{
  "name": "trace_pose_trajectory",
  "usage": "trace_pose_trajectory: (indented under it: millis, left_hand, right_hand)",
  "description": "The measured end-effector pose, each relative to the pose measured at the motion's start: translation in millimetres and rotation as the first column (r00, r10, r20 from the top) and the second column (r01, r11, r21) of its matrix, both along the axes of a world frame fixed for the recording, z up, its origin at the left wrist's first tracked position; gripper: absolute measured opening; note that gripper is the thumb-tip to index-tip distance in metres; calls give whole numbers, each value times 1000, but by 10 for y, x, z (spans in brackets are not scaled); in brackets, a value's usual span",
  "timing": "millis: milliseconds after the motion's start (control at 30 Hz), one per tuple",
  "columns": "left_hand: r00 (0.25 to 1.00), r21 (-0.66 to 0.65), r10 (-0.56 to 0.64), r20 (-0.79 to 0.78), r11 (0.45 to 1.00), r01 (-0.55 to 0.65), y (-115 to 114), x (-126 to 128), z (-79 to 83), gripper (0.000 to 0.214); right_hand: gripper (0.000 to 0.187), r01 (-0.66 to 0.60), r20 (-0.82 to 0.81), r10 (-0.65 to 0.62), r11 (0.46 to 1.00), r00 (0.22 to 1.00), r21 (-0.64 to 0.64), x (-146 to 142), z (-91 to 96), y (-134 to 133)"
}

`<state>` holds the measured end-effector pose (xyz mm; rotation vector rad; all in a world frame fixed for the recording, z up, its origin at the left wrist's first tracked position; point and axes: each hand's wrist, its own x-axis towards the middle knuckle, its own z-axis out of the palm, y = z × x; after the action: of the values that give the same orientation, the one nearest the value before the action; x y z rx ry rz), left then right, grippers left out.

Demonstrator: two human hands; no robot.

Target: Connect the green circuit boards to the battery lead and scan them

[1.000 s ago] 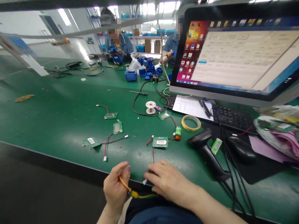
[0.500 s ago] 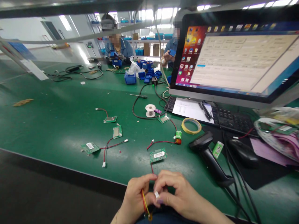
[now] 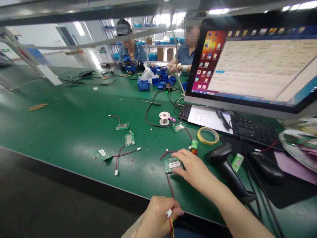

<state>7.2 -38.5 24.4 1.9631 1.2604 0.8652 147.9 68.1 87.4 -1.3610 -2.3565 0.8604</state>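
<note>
Circuit board (image 3: 166,168) green; barcode label (image 3: 174,164) white, black-striped; connector (image 3: 168,213) white; wire (image 3: 170,185) red; tape (image 3: 208,142) yellow.

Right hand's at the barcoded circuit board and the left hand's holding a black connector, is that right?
Not black: the head view shows the connector in the left hand is white. The right hand is at the barcoded circuit board.
</note>
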Motion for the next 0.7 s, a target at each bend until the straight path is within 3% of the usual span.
trace_pose_trajectory:
  millis: [100, 267, 333, 433, 500, 600, 700]
  left_hand:
    - [996, 142, 16, -89, 990, -3, -31, 30, 4, 25]
    - [987, 506, 103, -124, 862, -27, -104, 30, -28, 28]
    - [988, 528, 124, -96, 847, -55, -99, 12, -38, 27]
    - [973, 435, 214, -89, 887, -155, -14, -38, -46, 23]
    - [954, 340, 269, -133, 917, -211, 79, -76, -63, 21]
    - [929, 246, 311, -199, 934, -260, 209, -107, -118, 20]
    - [918, 189, 325, -229, 940, -285, 280, -91, -172, 19]
  right_hand:
    - [49, -35, 204, 36, 999, 978, -9, -28, -127, 88]
    - [30, -324, 261, 306, 946, 915, 26, -340, -111, -36]
    - [19, -461, 284, 417, 881, 863, 108, -529, -72, -38]
    - [11, -571, 276, 514, 799, 812, 189, -789, -48, 149]
    - [12, -563, 248, 516, 805, 820, 187, -887, -50, 368]
    - [20, -474, 186, 445, 866, 876, 161, -859, -35, 666]
    - [34, -219, 101, 207, 967, 973, 133, -667, -15, 768]
